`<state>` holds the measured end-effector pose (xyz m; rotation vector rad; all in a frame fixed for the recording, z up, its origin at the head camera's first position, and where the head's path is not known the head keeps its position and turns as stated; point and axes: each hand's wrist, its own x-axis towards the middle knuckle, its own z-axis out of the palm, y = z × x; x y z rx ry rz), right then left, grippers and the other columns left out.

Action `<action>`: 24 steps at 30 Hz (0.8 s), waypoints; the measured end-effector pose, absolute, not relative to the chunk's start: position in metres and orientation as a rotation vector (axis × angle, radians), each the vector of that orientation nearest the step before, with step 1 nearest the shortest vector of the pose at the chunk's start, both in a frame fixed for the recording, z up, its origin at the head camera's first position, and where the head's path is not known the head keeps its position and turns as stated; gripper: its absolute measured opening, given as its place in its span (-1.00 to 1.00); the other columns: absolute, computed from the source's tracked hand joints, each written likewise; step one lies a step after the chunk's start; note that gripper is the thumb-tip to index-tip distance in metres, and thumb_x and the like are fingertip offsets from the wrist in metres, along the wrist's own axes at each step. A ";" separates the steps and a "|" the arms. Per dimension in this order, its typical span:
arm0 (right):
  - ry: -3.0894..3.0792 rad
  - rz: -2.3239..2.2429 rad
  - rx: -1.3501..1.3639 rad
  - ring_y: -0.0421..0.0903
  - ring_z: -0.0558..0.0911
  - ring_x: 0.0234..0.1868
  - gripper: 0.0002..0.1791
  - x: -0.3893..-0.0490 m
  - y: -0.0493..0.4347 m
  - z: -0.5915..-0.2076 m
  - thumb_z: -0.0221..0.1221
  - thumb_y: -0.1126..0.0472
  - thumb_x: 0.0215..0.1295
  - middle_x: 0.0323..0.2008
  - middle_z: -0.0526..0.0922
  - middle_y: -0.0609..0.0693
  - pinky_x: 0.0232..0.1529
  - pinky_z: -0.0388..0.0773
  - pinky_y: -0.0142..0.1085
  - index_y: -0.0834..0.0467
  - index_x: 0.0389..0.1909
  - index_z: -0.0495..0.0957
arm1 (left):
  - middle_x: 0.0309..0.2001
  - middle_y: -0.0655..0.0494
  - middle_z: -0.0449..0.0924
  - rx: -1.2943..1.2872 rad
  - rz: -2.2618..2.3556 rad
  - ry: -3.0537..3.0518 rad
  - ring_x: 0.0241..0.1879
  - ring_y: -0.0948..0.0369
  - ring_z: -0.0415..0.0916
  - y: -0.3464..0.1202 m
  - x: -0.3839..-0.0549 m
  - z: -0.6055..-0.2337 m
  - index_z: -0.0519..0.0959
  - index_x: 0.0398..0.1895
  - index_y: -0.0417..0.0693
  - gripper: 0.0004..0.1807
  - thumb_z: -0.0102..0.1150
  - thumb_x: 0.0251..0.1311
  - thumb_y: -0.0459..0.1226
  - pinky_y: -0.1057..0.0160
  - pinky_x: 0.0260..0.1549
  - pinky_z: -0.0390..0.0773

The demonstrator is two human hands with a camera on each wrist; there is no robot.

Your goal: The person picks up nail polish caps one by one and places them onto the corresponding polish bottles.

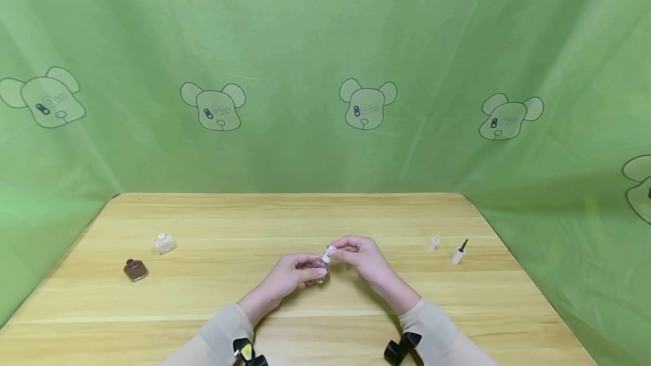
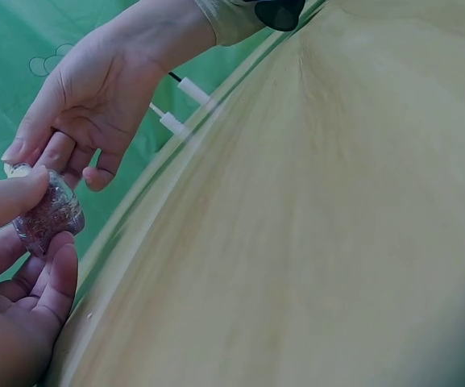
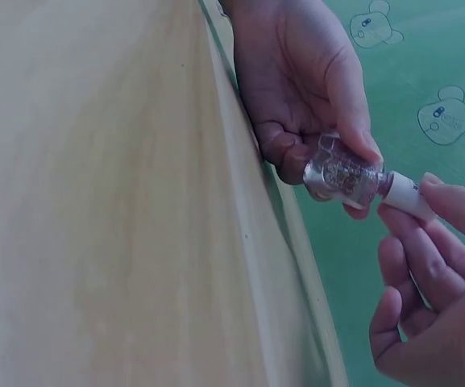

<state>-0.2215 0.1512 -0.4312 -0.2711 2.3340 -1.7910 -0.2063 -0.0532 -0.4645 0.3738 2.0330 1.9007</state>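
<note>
My left hand [image 1: 292, 275] grips a small clear nail polish bottle [image 3: 345, 177] with glittery pinkish-purple contents, thumb on one side and fingers on the other. At the bottle's neck sits a white cap [image 3: 408, 196], which my right hand [image 1: 368, 261] pinches between thumb and fingertips. The bottle is tilted, its cap pointing toward the right hand. In the left wrist view the glitter bottle [image 2: 51, 214] shows between the left thumb and fingers, while the right hand [image 2: 107, 101] covers most of the cap.
On the table's left stand an uncapped dark brown polish bottle [image 1: 135, 270] and an uncapped clear one [image 1: 165, 244]. To the right, two white caps stand brush-up, one with a pale brush [image 1: 434, 242], one with a dark brush [image 1: 459, 253]. A green curtain [image 1: 305, 157] surrounds the wooden table [image 1: 244, 219].
</note>
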 end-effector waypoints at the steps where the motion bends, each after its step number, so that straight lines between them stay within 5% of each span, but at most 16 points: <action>1: 2.345 -1.797 -0.239 -0.15 0.61 -0.28 -0.69 -0.221 0.150 -0.431 0.35 0.16 0.14 -0.33 0.76 -0.07 -0.16 0.49 -0.28 0.28 -0.18 0.64 | -0.25 0.12 0.71 0.376 1.896 2.039 -0.33 0.30 0.56 -0.053 -0.206 -0.464 0.62 -0.01 -0.23 -0.61 0.34 0.13 -0.21 0.35 -0.28 0.60; 8: 2.360 -1.783 -0.170 -0.11 0.56 -0.39 -0.71 -0.219 0.147 -0.428 0.37 0.18 0.11 -0.43 0.73 -0.13 -0.43 0.43 -0.37 0.27 -0.23 0.63 | -0.28 0.16 0.70 0.379 1.883 2.062 -0.37 0.30 0.53 -0.054 -0.206 -0.464 0.63 -0.02 -0.22 -0.61 0.35 0.11 -0.21 0.39 -0.34 0.58; 15: 2.251 -1.735 -0.337 -0.05 0.63 -0.14 -0.51 -0.223 0.152 -0.428 0.28 0.13 0.23 0.01 0.70 0.14 -0.33 0.52 -0.33 0.24 0.15 0.52 | -0.18 0.03 0.71 0.338 1.924 2.049 -0.31 0.30 0.56 -0.053 -0.206 -0.464 0.58 0.05 -0.27 -0.57 0.32 0.16 -0.22 0.32 -0.23 0.61; 24: 2.230 -1.735 -0.428 -0.11 0.62 0.01 -0.57 -0.223 0.154 -0.430 0.24 0.13 0.27 0.13 0.62 0.20 0.02 0.47 -0.26 0.24 0.10 0.55 | -0.21 0.07 0.71 0.353 1.913 2.026 -0.32 0.31 0.56 -0.053 -0.205 -0.462 0.60 0.02 -0.27 -0.60 0.31 0.16 -0.23 0.31 -0.24 0.61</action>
